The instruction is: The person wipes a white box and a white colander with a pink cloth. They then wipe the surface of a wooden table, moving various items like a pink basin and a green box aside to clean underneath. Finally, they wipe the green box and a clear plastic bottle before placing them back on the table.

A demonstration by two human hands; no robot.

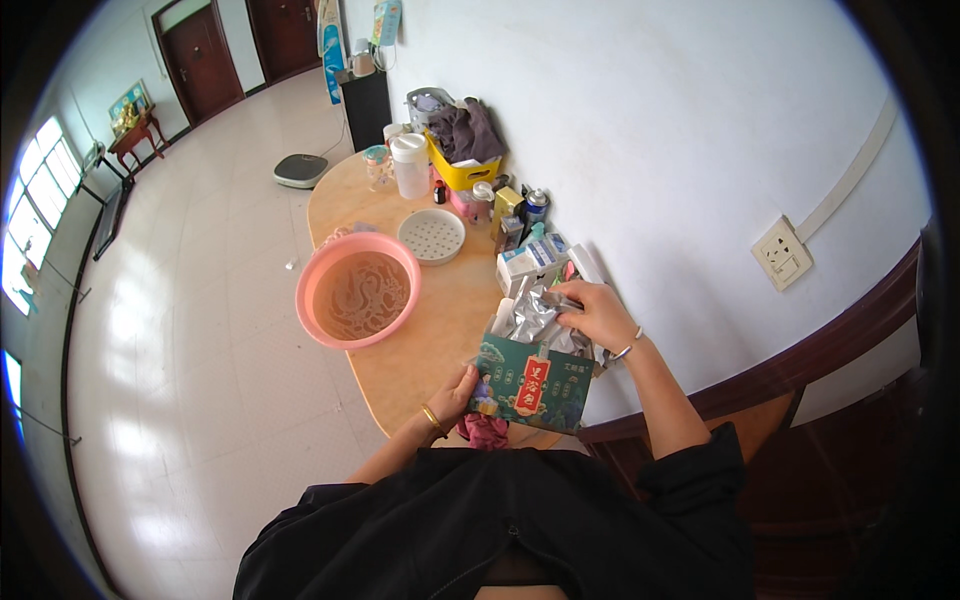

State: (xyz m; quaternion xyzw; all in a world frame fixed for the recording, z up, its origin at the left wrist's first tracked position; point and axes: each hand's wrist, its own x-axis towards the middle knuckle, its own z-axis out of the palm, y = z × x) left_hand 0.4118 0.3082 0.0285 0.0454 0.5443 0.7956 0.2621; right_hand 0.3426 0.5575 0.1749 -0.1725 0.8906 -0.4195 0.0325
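My left hand [454, 394] grips the left side of a green cardboard box [495, 367] that bears a red panel with writing. The box is tilted, with its top flaps up. Crumpled silver foil packets [531, 313] stick out of its opening. At that opening, my right hand [596, 311] pinches foil between thumb and fingers; how much it holds is partly hidden. To the left, a pink plastic basin [304, 319] contains brownish liquid with light foam streaks on its surface.
A white perforated round tray [432, 236] lies beyond the basin on the wooden table [442, 315]. Bottles, a lidded plastic pitcher [411, 169], small boxes [525, 266] and a yellow basket [465, 176] of dark cloth line the wall side. A pink cloth [484, 433] is below the green box.
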